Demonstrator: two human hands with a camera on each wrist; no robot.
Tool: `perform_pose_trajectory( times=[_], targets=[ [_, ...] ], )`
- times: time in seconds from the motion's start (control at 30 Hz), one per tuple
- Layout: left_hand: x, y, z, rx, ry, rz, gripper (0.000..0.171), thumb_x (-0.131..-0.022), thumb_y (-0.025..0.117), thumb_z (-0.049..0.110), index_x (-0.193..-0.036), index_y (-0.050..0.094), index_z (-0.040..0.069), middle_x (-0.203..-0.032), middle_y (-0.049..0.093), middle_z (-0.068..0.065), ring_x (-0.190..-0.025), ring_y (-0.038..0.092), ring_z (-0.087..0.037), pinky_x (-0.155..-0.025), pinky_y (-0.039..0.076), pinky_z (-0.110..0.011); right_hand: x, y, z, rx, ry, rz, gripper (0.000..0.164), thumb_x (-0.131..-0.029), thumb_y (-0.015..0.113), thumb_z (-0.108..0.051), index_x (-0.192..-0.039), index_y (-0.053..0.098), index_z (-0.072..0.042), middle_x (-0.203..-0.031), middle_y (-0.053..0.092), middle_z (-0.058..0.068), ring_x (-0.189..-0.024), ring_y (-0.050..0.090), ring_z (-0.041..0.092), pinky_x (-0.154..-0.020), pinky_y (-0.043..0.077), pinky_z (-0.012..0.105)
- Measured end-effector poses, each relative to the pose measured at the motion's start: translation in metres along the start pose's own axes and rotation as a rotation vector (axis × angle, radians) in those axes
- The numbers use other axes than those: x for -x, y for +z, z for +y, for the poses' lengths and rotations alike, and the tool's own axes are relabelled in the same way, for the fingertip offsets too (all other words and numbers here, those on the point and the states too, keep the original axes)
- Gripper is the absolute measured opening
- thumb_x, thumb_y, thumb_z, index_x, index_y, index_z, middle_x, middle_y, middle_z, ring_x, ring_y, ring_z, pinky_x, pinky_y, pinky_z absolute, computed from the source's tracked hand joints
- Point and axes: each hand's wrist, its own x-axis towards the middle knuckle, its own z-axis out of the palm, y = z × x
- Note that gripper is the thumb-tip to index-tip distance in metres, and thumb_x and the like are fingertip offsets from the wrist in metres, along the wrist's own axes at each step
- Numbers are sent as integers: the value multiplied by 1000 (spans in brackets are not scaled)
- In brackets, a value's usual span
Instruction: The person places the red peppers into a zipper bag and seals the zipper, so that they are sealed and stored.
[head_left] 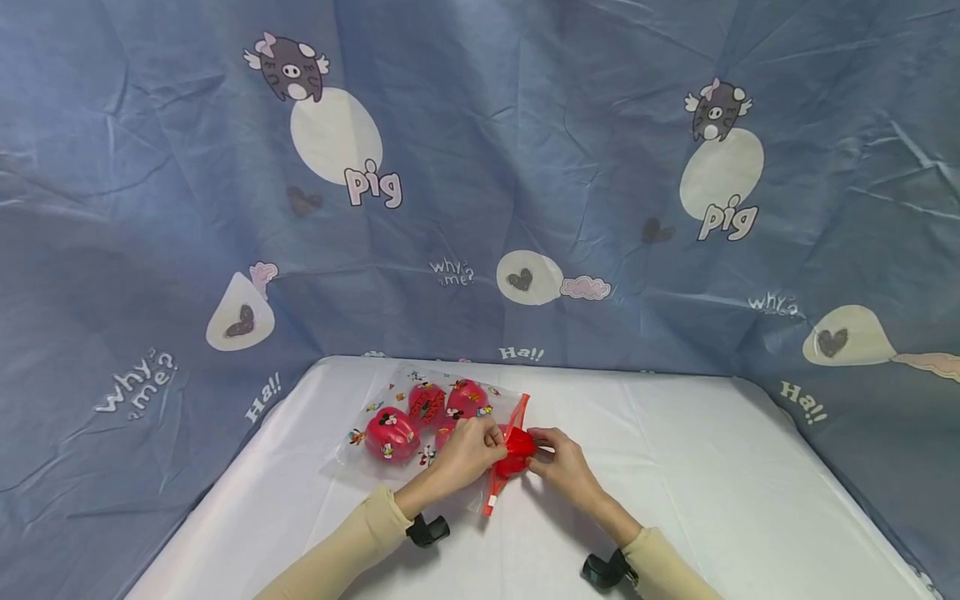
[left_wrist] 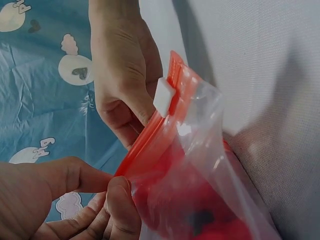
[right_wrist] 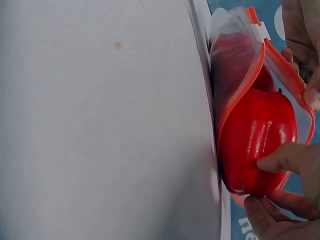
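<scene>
A clear zip bag [head_left: 352, 457] with cartoon prints and an orange-red zip edge lies on the white table, several red vegetable-like items [head_left: 392, 435] inside it. My left hand [head_left: 471, 450] pinches the zip edge between thumb and fingers, as the left wrist view shows up close. At the bag's open mouth, a glossy red bell pepper [right_wrist: 260, 135] sits partly between the two zip edges. My right hand [head_left: 567, 467] grips this pepper from its outer end, thumb on its side and fingers beneath it. A white slider [right_wrist: 260, 32] sits at one end of the zip.
The white-covered table [head_left: 675, 467] stretches right of the bag. Behind it hangs a blue cloth [head_left: 450, 217] with pig prints. Dark wrist camera mounts [head_left: 606, 572] stick out from both wrists close over the table.
</scene>
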Motion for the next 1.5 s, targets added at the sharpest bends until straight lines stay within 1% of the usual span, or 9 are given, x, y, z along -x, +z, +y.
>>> perform_pose_trajectory(
  times=[0.27, 0.43, 0.53, 0.73, 0.93, 1.07, 1.2, 1.37, 1.5],
  targets=[
    [1, -1, 1, 2, -8, -15, 6, -79, 66, 8, -75, 62, 9, -65, 59, 3, -55, 49, -3, -48, 41, -19, -5, 8, 1, -43, -8, -4, 37, -77, 70, 9, -113, 62, 7, -111, 66, 21, -101, 67, 35, -81, 55, 30],
    [1, -1, 1, 3, -16, -13, 6, -79, 66, 7, -75, 62, 9, -64, 59, 3, -56, 51, -4, -49, 41, -19, -9, 15, -2, -91, -14, -3, 36, -77, 73, 6, -111, 62, 9, -108, 67, 24, -95, 68, 35, -78, 57, 33],
    [0, 0, 1, 4, -11, -8, 7, -78, 67, 6, -74, 62, 8, -64, 59, 2, -57, 51, -4, -49, 41, -19, -11, 18, -3, -78, -14, 3, 34, -78, 73, 5, -109, 63, 8, -105, 68, 23, -91, 68, 33, -77, 57, 32],
    [0, 1, -1, -7, -9, -8, 8, -79, 69, 8, -74, 62, 9, -65, 60, 2, -57, 51, -4, -49, 41, -19, -13, 21, -4, -10, 30, 21, 25, -79, 72, 3, -103, 65, 3, -95, 70, 15, -84, 67, 23, -72, 55, 23],
    [0, 1, 1, -10, -3, -3, 10, -79, 69, 9, -73, 62, 9, -63, 60, 3, -54, 49, -2, -46, 38, -18, -15, 23, -2, -57, 51, 37, 20, -79, 70, 5, -99, 64, 5, -92, 70, 19, -79, 69, 24, -64, 55, 21],
    [0, 1, 1, 0, -8, -3, 7, -76, 67, 6, -72, 62, 9, -61, 59, 4, -53, 48, -3, -45, 36, -18, -15, 25, -3, -68, 47, 50, 19, -81, 68, 6, -99, 64, 6, -94, 70, 21, -82, 70, 29, -68, 56, 22],
    [0, 2, 1, -8, -5, -1, 7, -77, 66, 5, -71, 62, 9, -62, 59, 4, -54, 49, -2, -46, 38, -18, -16, 26, -2, -28, 24, 58, 17, -83, 67, 5, -100, 65, 6, -96, 70, 21, -86, 71, 33, -72, 56, 23],
    [0, 2, 1, -12, -4, -6, 6, -76, 66, 6, -72, 64, 9, -62, 60, 3, -54, 50, -2, -47, 39, -18, -16, 27, -1, -9, 19, 62, 18, -84, 66, 5, -102, 66, 6, -98, 70, 21, -88, 70, 34, -74, 56, 25],
    [1, 2, 0, -3, 0, -26, 7, -77, 65, 5, -71, 64, 8, -60, 58, 4, -51, 47, -2, -45, 36, -17, -15, 25, -2, 1, 22, 94, 19, -85, 60, 9, -102, 66, 6, -97, 71, 21, -87, 71, 33, -73, 57, 27]
  ],
)
